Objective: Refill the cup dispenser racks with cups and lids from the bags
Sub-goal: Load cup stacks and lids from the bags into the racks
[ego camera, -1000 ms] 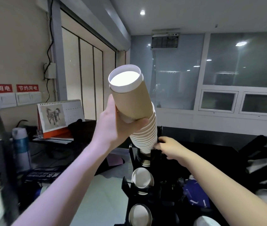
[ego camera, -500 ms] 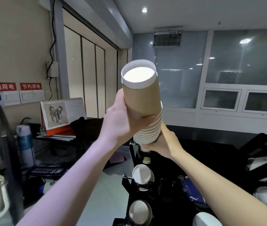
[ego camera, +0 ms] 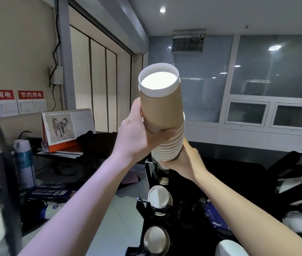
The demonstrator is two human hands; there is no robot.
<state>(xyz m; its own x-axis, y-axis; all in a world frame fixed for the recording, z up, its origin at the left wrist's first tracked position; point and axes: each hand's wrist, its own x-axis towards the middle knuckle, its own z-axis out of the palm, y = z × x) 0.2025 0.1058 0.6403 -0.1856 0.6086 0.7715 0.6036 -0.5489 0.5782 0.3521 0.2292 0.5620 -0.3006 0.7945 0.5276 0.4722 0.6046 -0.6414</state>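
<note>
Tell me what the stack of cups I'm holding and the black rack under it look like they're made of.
The stack of cups looks like paper: a matte kraft-brown wall, white rolled rims and a white base on top. The rack looks like black plastic or coated metal; its dark, slightly glossy frame leaves that open. The left hand and right hand both grip the stack.

On the left runs a desk (ego camera: pixel 109 209) with a pale top, and standing on it is a desk calendar (ego camera: pixel 67 126) with a horse picture and an orange base, set on some papers (ego camera: pixel 59 154). Nearer the camera on that same desk there's a blue and white spray can (ego camera: pixel 24 163) standing upright, and a blue printed packet (ego camera: pixel 50 194) lying flat beside it. Over on the right a dark counter (ego camera: pixel 238 163) carries the black cup dispenser rack (ego camera: pixel 146 209), cups showing in its openings.
</note>
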